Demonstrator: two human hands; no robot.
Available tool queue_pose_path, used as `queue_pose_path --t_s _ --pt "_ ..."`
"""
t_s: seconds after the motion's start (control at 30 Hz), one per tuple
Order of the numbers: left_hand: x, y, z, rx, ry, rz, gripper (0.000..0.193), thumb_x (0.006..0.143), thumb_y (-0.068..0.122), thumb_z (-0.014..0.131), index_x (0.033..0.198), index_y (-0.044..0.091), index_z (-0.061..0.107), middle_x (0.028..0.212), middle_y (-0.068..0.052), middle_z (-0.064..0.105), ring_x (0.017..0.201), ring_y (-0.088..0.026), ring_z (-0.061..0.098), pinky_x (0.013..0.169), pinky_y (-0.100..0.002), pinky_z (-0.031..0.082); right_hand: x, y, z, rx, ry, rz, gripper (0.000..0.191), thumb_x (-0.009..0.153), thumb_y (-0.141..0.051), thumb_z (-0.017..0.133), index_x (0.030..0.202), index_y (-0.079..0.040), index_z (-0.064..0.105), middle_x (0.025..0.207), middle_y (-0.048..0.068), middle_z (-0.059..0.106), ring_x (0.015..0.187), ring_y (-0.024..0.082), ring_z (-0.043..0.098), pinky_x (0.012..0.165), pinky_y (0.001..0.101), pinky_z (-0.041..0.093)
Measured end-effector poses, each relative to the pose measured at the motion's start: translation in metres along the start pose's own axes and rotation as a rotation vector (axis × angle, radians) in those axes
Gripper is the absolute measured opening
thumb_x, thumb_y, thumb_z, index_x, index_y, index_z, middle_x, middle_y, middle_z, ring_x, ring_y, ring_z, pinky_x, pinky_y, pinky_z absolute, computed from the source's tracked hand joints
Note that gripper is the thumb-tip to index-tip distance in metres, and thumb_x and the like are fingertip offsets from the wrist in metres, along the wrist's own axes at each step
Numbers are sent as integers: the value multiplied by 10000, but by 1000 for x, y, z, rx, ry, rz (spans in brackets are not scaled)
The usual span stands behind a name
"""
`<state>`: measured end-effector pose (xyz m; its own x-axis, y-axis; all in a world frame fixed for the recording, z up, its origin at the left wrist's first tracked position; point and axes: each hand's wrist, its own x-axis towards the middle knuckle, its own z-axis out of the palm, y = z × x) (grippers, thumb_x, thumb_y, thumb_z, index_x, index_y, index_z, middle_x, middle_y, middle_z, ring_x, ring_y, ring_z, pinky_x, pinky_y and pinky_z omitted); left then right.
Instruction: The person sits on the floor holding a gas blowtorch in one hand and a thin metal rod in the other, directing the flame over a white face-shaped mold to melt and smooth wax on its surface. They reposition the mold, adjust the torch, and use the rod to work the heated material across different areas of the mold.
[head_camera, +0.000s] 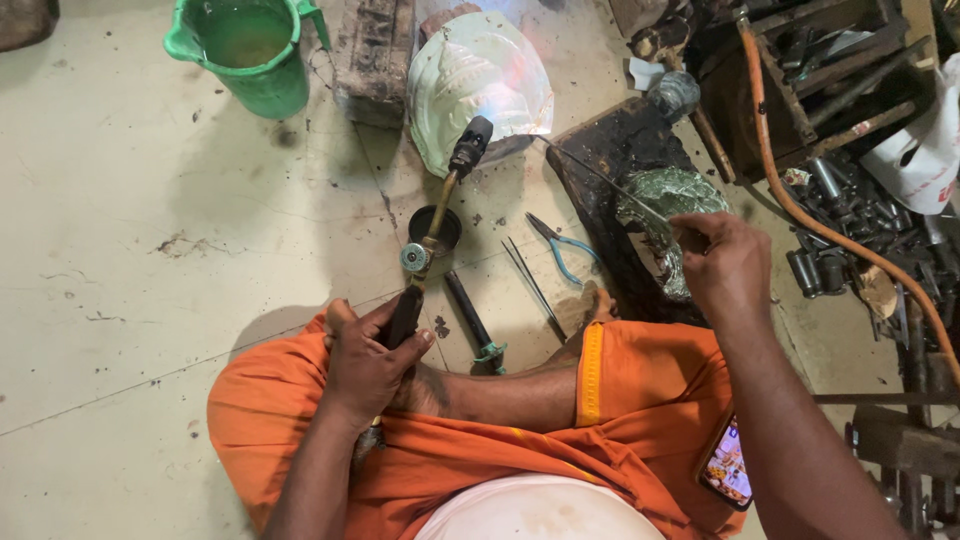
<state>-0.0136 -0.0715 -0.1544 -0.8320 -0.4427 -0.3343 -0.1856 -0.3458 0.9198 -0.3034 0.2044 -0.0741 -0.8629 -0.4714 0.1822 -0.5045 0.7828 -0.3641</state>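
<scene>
1. Down on the pale floor (120, 300), seen from the head camera, a person sits cross-legged in an orange cloth (560, 450).
2. Left hand (365, 360): its grip is closed tight around the dark handle of a brass gas torch (432, 235), fingers wrapped fully round it. The torch slants up and away from the lap, its black nozzle near a large white conch shell (480, 85) that lies on the floor.
3. Right hand (725, 265): its grip is pinched shut on the near end of a thin metal rod (600, 178), which runs up and left toward the shell. The hand rests over a crumpled silvery-green metal piece (670, 195) lying on a dark wooden block (605, 165).
4. Between the hands, on the floor, lie blue-handled pliers (560, 245), tweezers (530, 280) and a small dark round cup (440, 222) just behind the torch.
5. At far left stands a green plastic jug (250, 50); an orange hose (800, 210) curves down the right side past a heap of metal parts (850, 220).
</scene>
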Motion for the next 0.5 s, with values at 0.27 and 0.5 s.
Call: queue_pose_path --t_s 0.27,0.5 --pt "-3 11 -3 -37 -6 -50 445 861 72 755 1295 22 669 926 1 722 827 -57 657 736 -216 542 -19 -13 19 36 -98 131 321 859 53 696 1128 -99 782 1072 142 764 862 213 753 805 312 613" --pt "-11 28 -4 464 138 -50 473 798 233 819 1253 131 736 791 35 724 723 -60 636 686 -235 509 -78 -31 53 51 -153 -114 456 731 102 658 1151 -59 735 940 179 709 812 297 724 747 400 602"
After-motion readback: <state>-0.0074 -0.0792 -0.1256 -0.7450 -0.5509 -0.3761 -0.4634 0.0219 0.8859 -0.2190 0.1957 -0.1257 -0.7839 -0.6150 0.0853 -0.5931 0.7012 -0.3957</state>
